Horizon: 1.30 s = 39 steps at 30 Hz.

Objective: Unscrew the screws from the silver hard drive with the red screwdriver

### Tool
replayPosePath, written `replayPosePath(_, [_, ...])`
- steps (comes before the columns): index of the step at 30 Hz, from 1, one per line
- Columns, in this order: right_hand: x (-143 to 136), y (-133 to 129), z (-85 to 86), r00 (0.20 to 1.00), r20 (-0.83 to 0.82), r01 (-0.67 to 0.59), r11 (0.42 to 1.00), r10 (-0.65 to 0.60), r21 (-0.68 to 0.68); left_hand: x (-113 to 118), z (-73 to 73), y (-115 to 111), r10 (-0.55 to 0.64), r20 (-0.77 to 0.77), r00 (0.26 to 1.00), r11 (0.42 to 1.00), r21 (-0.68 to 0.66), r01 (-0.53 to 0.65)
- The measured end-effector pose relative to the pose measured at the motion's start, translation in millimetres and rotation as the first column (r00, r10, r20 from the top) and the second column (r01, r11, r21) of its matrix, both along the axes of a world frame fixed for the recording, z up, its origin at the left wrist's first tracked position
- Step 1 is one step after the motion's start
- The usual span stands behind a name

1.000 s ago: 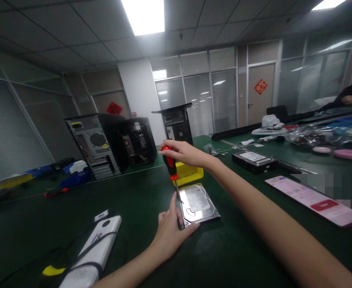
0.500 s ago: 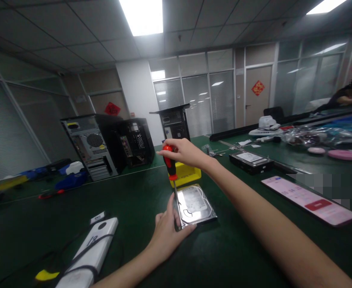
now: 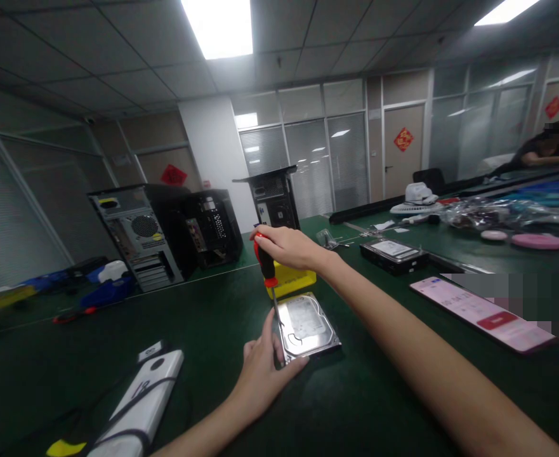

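A silver hard drive point(image 3: 308, 324) lies flat on the green table point(image 3: 203, 324). My left hand point(image 3: 263, 365) grips its near left corner, the thumb along the front edge and a finger reaching up the left side. My right hand point(image 3: 279, 244) is closed over the top of a red and black screwdriver point(image 3: 267, 270), held nearly upright. The screwdriver's shaft points down at the left edge of the drive, close to my left index fingertip; the exact contact of its tip is too small to make out. Just behind the drive sits a yellow tray point(image 3: 295, 279), partly hidden by my right hand.
A second hard drive point(image 3: 396, 251) and a phone point(image 3: 479, 314) lie to the right. A white power strip point(image 3: 141, 406) with a black cable is at the near left. Open computer cases point(image 3: 150, 235) stand at the back left. A person point(image 3: 540, 149) leans over at the far right.
The whole view has shifted slightly. My right fingers have shifted on the screwdriver handle, which leans a little more to the left at its top. My left hand keeps its place on the drive.
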State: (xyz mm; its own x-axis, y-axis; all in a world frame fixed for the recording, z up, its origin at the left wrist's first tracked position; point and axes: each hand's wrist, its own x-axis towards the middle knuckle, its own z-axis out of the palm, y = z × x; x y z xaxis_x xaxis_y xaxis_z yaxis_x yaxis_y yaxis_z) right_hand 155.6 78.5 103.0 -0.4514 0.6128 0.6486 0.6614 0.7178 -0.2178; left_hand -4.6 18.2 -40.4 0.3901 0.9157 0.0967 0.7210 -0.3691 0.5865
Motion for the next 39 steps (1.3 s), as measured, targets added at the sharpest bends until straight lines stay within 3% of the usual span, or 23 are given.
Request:
replayPosePath(6, [-0.6, 4.5, 0.7, 0.964, -0.096, -0.251, 0.968, 0.25, -0.005, 0.3, 2.4, -1.4, 0.001, -0.001, 1.0, 1.0, -0.004, -0.001])
replayPosePath(10, [-3.2, 3.8, 1.2, 0.936, -0.137, -0.325, 0.946, 0.324, 0.015, 1.4, 3.4, -1.4, -0.001, 0.005, 1.0, 1.0, -0.002, 0.001])
replayPosePath(19, [-2.1, -0.6, 3.2, 0.972, -0.103, -0.216, 0.976, 0.213, -0.017, -0.7, -2.2, 0.8, 0.001, 0.004, 1.0, 1.0, 0.014, -0.001])
replayPosePath(29, [-1.1, -2.3, 4.4, 0.921, -0.168, -0.377, 0.914, 0.353, -0.149, -1.2, -2.7, 1.5, -0.004, 0.013, 1.0, 1.0, 0.019, 0.004])
replayPosePath(35, [-1.9, 1.0, 2.6, 0.97, -0.132, -0.214, 0.973, 0.202, -0.084, -2.2, -3.0, 1.2, -0.005, -0.004, 1.0, 1.0, 0.011, 0.005])
replayPosePath(39, [-0.4, 2.4, 2.8, 0.979, -0.137, -0.164, 0.982, 0.151, -0.089, -2.5, -2.8, 1.6, -0.008, -0.008, 1.0, 1.0, 0.011, 0.009])
